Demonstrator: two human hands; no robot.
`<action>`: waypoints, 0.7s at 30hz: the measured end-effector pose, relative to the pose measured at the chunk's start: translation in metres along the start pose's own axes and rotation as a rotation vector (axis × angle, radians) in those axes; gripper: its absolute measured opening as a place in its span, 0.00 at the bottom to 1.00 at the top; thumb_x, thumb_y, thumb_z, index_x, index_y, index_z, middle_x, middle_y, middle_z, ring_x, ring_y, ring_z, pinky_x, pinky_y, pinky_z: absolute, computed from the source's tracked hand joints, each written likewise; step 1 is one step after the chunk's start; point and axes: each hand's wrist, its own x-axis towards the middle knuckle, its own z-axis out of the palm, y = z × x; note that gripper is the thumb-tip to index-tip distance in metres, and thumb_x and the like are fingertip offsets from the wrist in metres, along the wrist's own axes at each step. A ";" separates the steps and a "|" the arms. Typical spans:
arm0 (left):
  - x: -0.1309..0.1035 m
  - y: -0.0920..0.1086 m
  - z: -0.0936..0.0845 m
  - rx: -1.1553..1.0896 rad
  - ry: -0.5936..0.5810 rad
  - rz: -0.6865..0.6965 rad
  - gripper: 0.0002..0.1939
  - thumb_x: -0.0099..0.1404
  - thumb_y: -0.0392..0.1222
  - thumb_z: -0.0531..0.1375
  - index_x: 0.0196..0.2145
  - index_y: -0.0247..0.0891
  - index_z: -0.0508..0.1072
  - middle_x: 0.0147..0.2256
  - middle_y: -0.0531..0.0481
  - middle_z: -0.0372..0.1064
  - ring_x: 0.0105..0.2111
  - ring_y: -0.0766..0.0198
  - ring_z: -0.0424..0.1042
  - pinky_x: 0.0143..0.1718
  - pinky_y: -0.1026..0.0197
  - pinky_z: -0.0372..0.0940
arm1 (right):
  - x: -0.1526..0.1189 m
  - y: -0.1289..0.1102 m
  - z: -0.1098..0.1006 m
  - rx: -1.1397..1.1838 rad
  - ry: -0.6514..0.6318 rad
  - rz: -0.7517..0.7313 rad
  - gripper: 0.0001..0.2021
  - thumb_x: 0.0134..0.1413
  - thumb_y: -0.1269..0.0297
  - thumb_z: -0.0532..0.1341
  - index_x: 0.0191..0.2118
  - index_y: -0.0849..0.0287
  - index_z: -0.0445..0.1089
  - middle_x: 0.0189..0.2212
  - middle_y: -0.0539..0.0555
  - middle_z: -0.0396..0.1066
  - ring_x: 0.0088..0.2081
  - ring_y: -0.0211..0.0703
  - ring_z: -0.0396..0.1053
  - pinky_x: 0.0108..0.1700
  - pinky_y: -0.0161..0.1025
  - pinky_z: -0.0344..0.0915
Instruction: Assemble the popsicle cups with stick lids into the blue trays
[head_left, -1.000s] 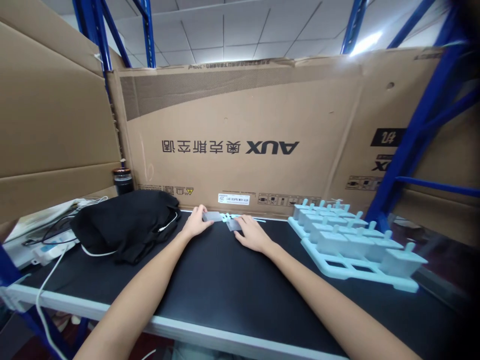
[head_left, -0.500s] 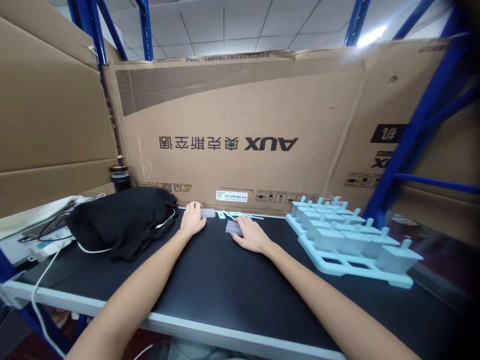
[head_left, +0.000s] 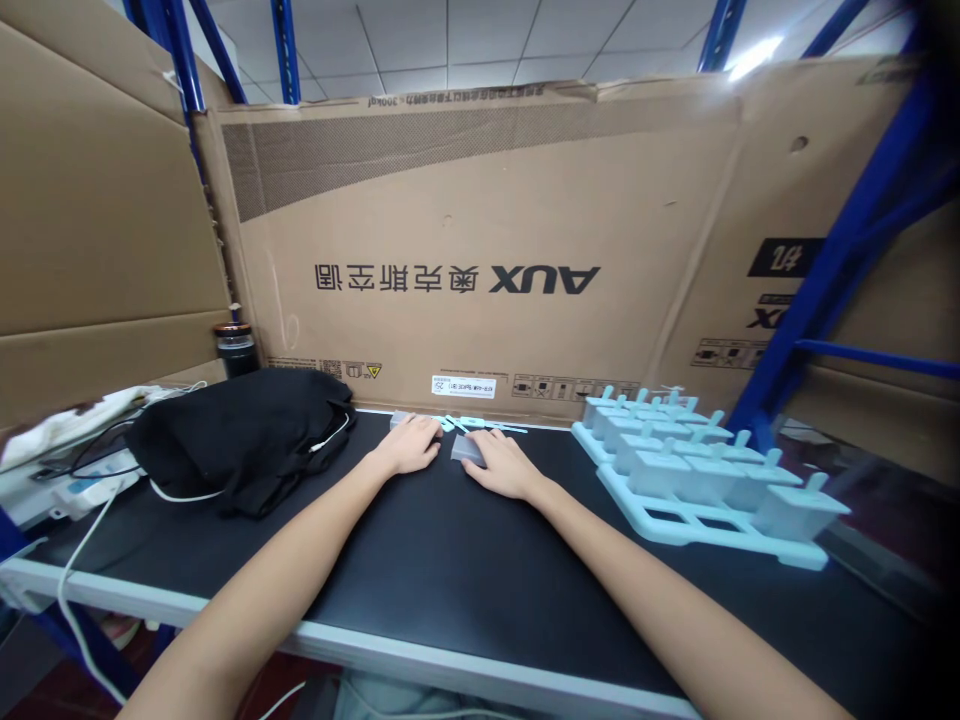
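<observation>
A translucent grey box (head_left: 400,417) lies near the back edge of the black tabletop, partly behind my left hand (head_left: 412,443). That hand has its fingers bent beside small light-blue pieces (head_left: 472,423); whether it holds any of them cannot be made out. My right hand (head_left: 504,463) is closed on a second grey box (head_left: 466,450), thumb on the near side and fingers over the far side. The light-blue pieces lie in a loose group behind and between the two hands.
At the right stands a light-blue rack (head_left: 660,528) of moulds with upright sticks. A black cloth bag (head_left: 240,435) with a white cable lies at the left, a dark jar (head_left: 236,352) behind it. Large cardboard (head_left: 450,200) walls off the back.
My left hand has moved right, from the left grey box towards the light-blue pieces. My right hand keeps its grip on its box, almost in place. The view has shifted slightly.
</observation>
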 end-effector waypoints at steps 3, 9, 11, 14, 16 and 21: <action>0.001 0.001 0.001 -0.013 0.034 0.026 0.18 0.62 0.39 0.55 0.50 0.42 0.67 0.54 0.44 0.67 0.59 0.52 0.58 0.64 0.45 0.39 | 0.000 0.000 0.000 0.003 0.005 0.001 0.24 0.58 0.52 0.53 0.56 0.60 0.62 0.52 0.61 0.66 0.52 0.55 0.60 0.51 0.49 0.57; 0.004 0.000 -0.002 -0.073 0.001 0.081 0.14 0.62 0.38 0.55 0.46 0.42 0.71 0.51 0.44 0.69 0.58 0.50 0.59 0.63 0.40 0.32 | 0.001 0.001 0.000 0.015 0.003 -0.005 0.24 0.58 0.52 0.53 0.55 0.60 0.62 0.51 0.61 0.66 0.52 0.55 0.60 0.50 0.49 0.58; 0.004 0.002 -0.004 -0.093 -0.020 0.104 0.12 0.63 0.40 0.56 0.44 0.41 0.71 0.48 0.44 0.70 0.53 0.51 0.64 0.63 0.44 0.39 | 0.001 0.001 0.000 0.019 0.003 -0.006 0.23 0.58 0.51 0.53 0.55 0.60 0.62 0.51 0.60 0.66 0.51 0.54 0.60 0.50 0.49 0.58; 0.005 0.007 -0.008 -0.141 -0.065 0.136 0.09 0.62 0.42 0.57 0.40 0.40 0.73 0.43 0.44 0.72 0.45 0.53 0.69 0.55 0.50 0.56 | 0.001 0.001 -0.001 0.027 -0.001 -0.011 0.23 0.58 0.51 0.53 0.54 0.59 0.63 0.50 0.61 0.67 0.51 0.54 0.61 0.48 0.49 0.59; 0.006 0.009 -0.011 -0.181 -0.098 0.156 0.08 0.61 0.42 0.59 0.37 0.40 0.74 0.40 0.45 0.72 0.42 0.54 0.71 0.49 0.54 0.60 | 0.000 0.001 -0.002 0.030 -0.004 -0.018 0.22 0.58 0.52 0.53 0.53 0.59 0.63 0.50 0.61 0.67 0.51 0.54 0.60 0.48 0.48 0.59; 0.007 0.011 -0.018 -0.276 -0.143 0.175 0.08 0.58 0.46 0.63 0.28 0.39 0.74 0.37 0.48 0.73 0.38 0.58 0.72 0.44 0.59 0.62 | -0.001 0.005 -0.005 0.069 0.020 -0.046 0.22 0.56 0.52 0.55 0.52 0.60 0.64 0.49 0.61 0.67 0.51 0.53 0.62 0.51 0.48 0.59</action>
